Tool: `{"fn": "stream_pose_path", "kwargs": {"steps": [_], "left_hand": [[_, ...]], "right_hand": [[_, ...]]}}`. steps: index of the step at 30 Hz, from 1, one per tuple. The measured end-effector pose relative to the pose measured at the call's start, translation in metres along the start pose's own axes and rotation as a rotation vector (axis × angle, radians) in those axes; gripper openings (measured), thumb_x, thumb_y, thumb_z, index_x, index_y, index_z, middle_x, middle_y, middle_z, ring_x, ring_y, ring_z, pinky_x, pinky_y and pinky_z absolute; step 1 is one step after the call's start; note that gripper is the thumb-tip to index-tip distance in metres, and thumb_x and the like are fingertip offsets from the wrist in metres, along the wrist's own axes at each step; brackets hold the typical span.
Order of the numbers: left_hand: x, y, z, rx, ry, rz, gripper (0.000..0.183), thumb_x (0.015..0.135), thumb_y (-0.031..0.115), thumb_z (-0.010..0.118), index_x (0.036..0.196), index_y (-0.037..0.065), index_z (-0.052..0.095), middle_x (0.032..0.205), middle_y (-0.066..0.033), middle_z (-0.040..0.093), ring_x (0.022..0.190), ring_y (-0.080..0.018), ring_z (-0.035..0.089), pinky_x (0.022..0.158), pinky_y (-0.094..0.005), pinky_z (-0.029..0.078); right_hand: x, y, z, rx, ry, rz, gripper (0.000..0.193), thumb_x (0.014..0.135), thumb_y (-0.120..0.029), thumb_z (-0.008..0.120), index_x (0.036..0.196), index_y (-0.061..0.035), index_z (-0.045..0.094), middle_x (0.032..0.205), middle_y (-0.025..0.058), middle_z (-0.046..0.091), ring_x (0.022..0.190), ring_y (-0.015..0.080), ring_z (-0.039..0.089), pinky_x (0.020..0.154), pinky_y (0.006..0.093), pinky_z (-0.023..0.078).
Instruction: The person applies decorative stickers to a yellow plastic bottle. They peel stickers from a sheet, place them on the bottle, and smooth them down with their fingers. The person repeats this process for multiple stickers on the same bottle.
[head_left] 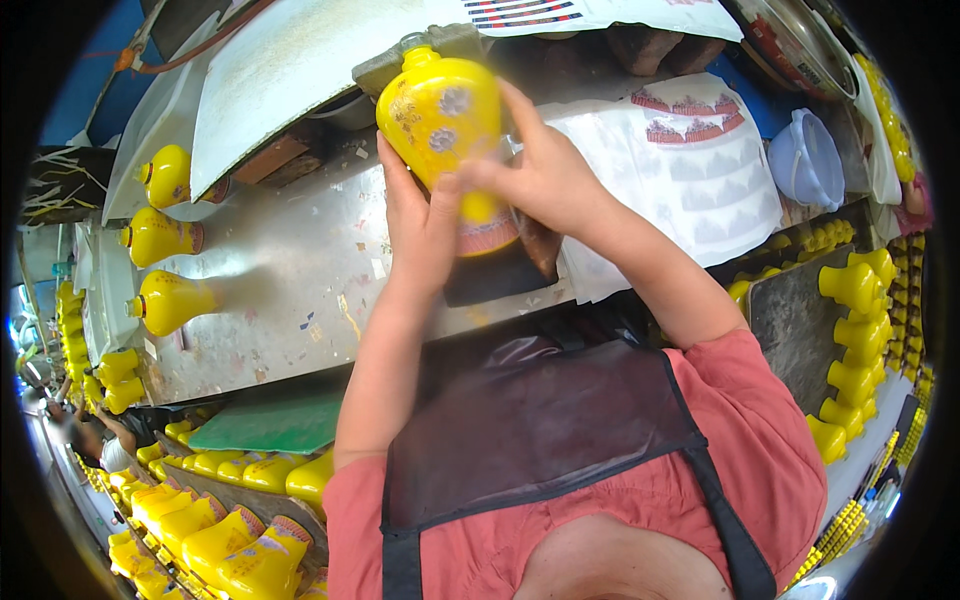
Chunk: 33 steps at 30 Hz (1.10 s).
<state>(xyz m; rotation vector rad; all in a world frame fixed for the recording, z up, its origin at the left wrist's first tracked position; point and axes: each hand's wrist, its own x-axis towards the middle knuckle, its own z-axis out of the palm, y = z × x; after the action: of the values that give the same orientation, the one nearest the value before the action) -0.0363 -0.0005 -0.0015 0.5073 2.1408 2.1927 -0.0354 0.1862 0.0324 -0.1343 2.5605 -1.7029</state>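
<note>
A glossy yellow vase [438, 95] lies in front of me, its narrow neck pointing away and its patterned pink-red foot toward me. Purple-grey flower motifs and a darker printed patch show on its body. My left hand [415, 215] cups the vase's left side, thumb over the front. Along the right side rest the fingers of my right hand [540, 165], and its thumb is blurred by motion across the lower body. A grey block [462, 42] sits by the neck, and a dark pad [490, 280] lies below the foot.
Three yellow vases lie at the left of the metal table [270, 320]. Printed transfer sheets [690, 180] spread to the right, near a pale blue bucket [806, 160]. A white board [290, 80] is at the back left. Racked yellow vases [220, 540] flank me; another person [115, 440] is far left.
</note>
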Motion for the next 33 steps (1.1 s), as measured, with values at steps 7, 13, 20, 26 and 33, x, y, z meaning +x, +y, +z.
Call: {"fn": "stream_pose_path", "kwargs": {"steps": [7,13,20,26,33], "left_hand": [[-0.005,-0.001,-0.005,0.06,0.097,-0.016,0.081,0.103,0.034,0.053,0.165,0.002,0.011,0.163,-0.0223,0.028,0.149,-0.0331,0.034,0.12,-0.0442,0.032],[0.017,0.011,-0.017,0.779,0.093,0.464,0.065,0.103,0.039,0.052,0.161,0.014,0.036,0.165,-0.0209,0.024,0.152,-0.0362,0.025,0.123,-0.0471,0.023],[0.036,0.016,-0.022,0.931,-0.028,0.503,0.059,0.087,0.03,0.067,0.145,0.027,0.059,0.163,-0.02,0.024,0.147,-0.0436,0.026,0.122,-0.0501,0.027],[0.033,0.012,-0.026,0.923,-0.047,0.508,0.058,0.086,0.032,0.069,0.144,0.029,0.06,0.164,-0.0197,0.023,0.147,-0.0438,0.026,0.122,-0.0511,0.027],[0.035,0.006,-0.031,0.829,-0.067,0.524,0.056,0.09,0.04,0.067,0.144,0.027,0.061,0.164,-0.0202,0.023,0.149,-0.0432,0.025,0.122,-0.0509,0.027]], "right_hand": [[-0.004,0.002,-0.023,0.152,-0.24,0.088,0.107,0.087,-0.04,0.078,0.165,-0.0037,0.014,0.132,0.0295,0.061,0.106,0.0328,0.068,0.097,0.0394,0.053],[0.002,0.011,-0.011,0.24,-0.185,0.1,0.094,0.099,-0.044,0.067,0.165,-0.0049,0.013,0.122,0.0284,0.066,0.102,0.0336,0.07,0.092,0.0395,0.054],[0.003,0.034,0.008,0.125,-0.028,-0.093,0.094,0.099,-0.046,0.067,0.165,-0.0048,0.014,0.121,0.0292,0.067,0.108,0.0386,0.07,0.093,0.0406,0.053],[0.001,0.029,0.001,0.163,-0.075,-0.089,0.098,0.097,-0.044,0.071,0.165,-0.0035,0.014,0.121,0.0285,0.066,0.101,0.0324,0.07,0.09,0.0379,0.053],[-0.002,0.022,-0.003,0.243,-0.118,-0.009,0.099,0.095,-0.037,0.074,0.166,-0.004,0.014,0.126,0.0265,0.064,0.096,0.0248,0.069,0.089,0.0349,0.053]]}}
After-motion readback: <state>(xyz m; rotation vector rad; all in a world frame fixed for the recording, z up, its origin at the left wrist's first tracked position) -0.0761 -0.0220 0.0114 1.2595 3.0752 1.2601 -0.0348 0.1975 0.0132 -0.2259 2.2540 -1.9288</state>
